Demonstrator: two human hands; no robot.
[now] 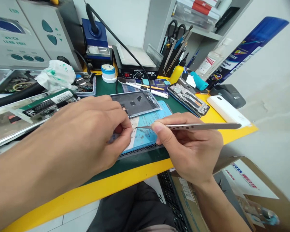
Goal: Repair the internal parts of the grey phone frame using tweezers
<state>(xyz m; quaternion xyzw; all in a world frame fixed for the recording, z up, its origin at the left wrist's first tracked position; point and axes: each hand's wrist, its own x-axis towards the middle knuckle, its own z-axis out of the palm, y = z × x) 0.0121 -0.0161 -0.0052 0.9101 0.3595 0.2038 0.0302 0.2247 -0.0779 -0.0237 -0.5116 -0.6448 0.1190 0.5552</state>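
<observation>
My right hand (188, 145) grips a pair of steel tweezers (203, 126), held nearly level with the fine tip pointing left. That tip meets the fingertips of my left hand (103, 129), whose thumb and forefinger are pinched together. Whatever sits in the pinch is too small to name. Both hands hover over a blue and white work pad (147, 129) with dark marks on it. Just behind the fingers, a grey phone frame (140, 103) lies across the pad, partly hidden by my left hand.
An opened phone (189, 98) lies at the right, near a white device (228, 111). Behind stand a heating plate (136, 62), a tweezers holder (175, 53) and a yellow bottle (177, 72). A larger opened device (33, 112) is at left. A cardboard box (253, 180) sits below right.
</observation>
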